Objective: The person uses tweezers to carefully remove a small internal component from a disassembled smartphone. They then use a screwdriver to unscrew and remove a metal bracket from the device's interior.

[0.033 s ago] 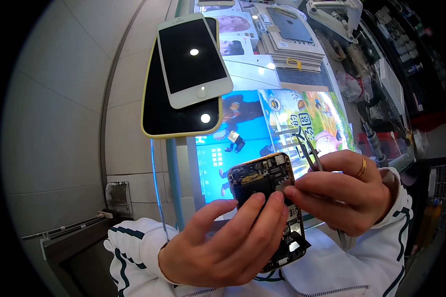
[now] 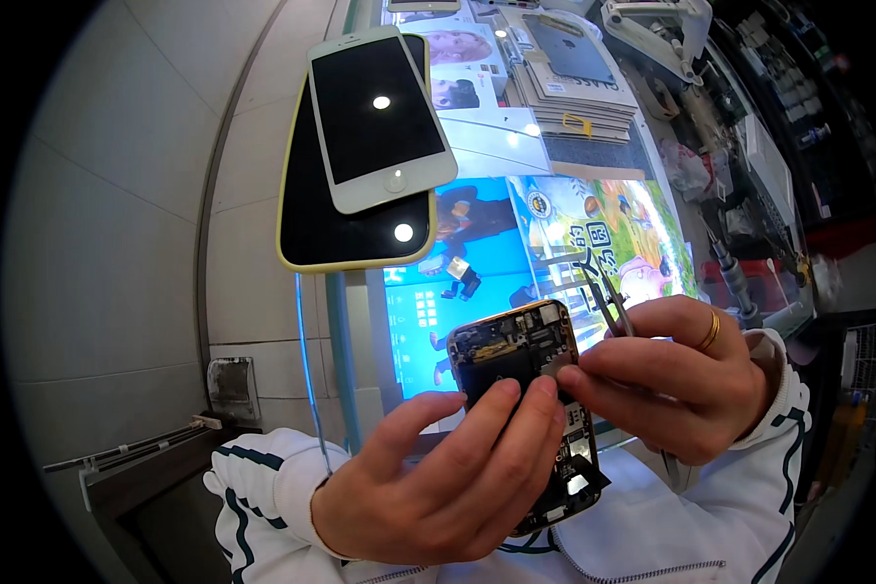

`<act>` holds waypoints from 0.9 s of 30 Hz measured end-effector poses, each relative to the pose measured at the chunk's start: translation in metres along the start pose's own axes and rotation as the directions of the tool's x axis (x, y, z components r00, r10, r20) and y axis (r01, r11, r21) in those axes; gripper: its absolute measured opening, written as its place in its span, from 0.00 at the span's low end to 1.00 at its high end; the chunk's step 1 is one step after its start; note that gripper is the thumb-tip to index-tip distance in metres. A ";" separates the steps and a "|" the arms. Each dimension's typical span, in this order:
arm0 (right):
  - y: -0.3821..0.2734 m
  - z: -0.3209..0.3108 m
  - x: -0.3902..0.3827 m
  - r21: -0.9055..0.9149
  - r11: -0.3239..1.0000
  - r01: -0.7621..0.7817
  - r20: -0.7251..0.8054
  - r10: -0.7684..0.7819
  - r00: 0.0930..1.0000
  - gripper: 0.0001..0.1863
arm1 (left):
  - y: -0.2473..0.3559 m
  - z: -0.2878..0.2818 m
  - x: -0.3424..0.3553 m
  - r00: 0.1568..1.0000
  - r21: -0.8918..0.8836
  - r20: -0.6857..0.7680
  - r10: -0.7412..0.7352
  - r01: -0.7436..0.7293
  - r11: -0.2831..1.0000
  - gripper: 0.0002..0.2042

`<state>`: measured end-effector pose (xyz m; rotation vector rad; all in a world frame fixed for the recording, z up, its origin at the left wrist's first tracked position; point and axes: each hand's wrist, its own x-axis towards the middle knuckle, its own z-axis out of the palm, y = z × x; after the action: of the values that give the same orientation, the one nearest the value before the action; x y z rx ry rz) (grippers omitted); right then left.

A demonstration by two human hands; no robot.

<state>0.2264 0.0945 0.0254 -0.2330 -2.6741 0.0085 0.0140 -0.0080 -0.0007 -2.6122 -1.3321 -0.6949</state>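
Observation:
My left hand (image 2: pixel 438 487) is wrapped round an opened smartphone (image 2: pixel 526 350), with several fingers lying across its exposed insides. A black battery, circuit board and small metal parts show in the frame. In my right hand (image 2: pixel 681 380) is a pair of metal tweezers (image 2: pixel 617 310), their tips pointing up and away from the phone. Its thumb and forefinger meet at the phone's right edge, beside a small grey metal plate (image 2: pixel 557 365). Whether these fingertips grip the plate is unclear. The lower left part of the phone is hidden behind my left hand.
A white phone (image 2: pixel 380 117) lies tilted on a larger dark phone in a yellow case (image 2: pixel 302 234), at the counter's left edge. Flat boxes (image 2: pixel 574 107) are stacked farther back. A screwdriver-like tool (image 2: pixel 735 277) lies right. A blue cord (image 2: pixel 310 375) runs near my left cuff.

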 end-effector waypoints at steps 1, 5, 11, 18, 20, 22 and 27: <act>0.000 0.001 0.000 -0.009 1.000 0.007 0.003 -0.007 1.000 0.18 | 0.000 0.000 0.000 1.000 0.002 0.003 -0.004 0.004 1.000 0.09; -0.002 0.004 -0.001 -0.062 0.998 0.034 0.001 -0.034 0.999 0.17 | 0.001 0.000 0.001 1.000 0.000 0.012 -0.017 0.017 1.000 0.08; -0.006 0.005 0.001 -0.063 0.998 0.033 -0.013 -0.033 0.999 0.16 | 0.004 -0.001 0.002 1.000 0.038 0.012 -0.018 0.018 0.999 0.08; 0.000 0.000 0.002 0.043 0.999 -0.007 0.012 0.007 1.000 0.16 | -0.002 0.003 0.002 0.998 0.098 -0.025 0.061 -0.058 0.993 0.07; 0.003 -0.004 0.003 0.147 0.987 -0.058 -0.014 0.061 0.998 0.15 | -0.001 0.004 0.000 0.998 0.083 -0.037 0.042 -0.038 0.996 0.08; 0.003 -0.012 0.007 0.254 0.956 -0.149 -0.034 0.163 0.986 0.14 | 0.000 0.011 -0.001 0.991 0.100 -0.126 0.032 -0.019 0.995 0.08; 0.016 -0.040 0.016 0.354 0.862 -0.364 0.119 0.344 0.931 0.11 | -0.002 0.044 -0.003 0.917 0.174 -0.392 0.068 0.002 0.985 0.06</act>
<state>0.2325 0.1120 0.0679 -0.6028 -2.5747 0.6392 0.0263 0.0051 -0.0415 -2.1988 -1.1619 -0.9928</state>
